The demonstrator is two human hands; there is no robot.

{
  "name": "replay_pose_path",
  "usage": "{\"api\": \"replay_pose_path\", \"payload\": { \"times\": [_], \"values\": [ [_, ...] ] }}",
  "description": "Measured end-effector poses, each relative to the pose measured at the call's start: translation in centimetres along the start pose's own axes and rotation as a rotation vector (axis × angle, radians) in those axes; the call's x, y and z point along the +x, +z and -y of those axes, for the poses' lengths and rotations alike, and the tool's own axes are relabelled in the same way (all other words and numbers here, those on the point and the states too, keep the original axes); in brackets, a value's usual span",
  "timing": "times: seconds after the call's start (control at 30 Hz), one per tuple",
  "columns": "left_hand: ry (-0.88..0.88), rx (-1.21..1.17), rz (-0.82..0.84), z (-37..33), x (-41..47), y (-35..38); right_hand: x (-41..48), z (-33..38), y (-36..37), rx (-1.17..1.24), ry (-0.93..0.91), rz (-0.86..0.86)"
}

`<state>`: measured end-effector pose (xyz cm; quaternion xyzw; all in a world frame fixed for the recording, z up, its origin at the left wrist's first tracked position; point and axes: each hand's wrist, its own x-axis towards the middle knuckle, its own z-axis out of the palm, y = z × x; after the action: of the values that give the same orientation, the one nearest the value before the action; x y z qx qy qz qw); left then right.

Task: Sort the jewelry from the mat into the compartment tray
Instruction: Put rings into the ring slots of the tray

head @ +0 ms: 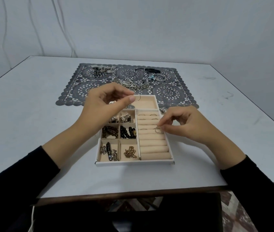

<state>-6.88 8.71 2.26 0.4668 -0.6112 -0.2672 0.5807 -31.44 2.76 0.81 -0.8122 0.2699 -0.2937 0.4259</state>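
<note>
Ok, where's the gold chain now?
Head view: the gold chain lies in the tray's near row, left half, between the silver chains and the ring rolls.

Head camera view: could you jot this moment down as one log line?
left hand: pinches thin wire hoop near cream compartment tray | right hand: pinches small silver ring at ring rolls | grey lace mat: holds more jewelry
</note>
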Motion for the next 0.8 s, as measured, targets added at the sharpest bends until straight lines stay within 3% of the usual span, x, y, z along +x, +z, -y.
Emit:
{"api": "replay_pose_path", "payload": {
  "times": [0.5, 0.8],
  "values": [
    [-0.007, 0.001, 0.020, 0.22, -0.01, 0.13, 0.04, 0.03, -0.26, -0.142, -0.043, 0.124],
    [-0.024, -0.001, 0.026, 0.33, -0.02, 0.14, 0.62, 0.02, -0.60, -0.082, 0.042, 0.142]
  ]
}}
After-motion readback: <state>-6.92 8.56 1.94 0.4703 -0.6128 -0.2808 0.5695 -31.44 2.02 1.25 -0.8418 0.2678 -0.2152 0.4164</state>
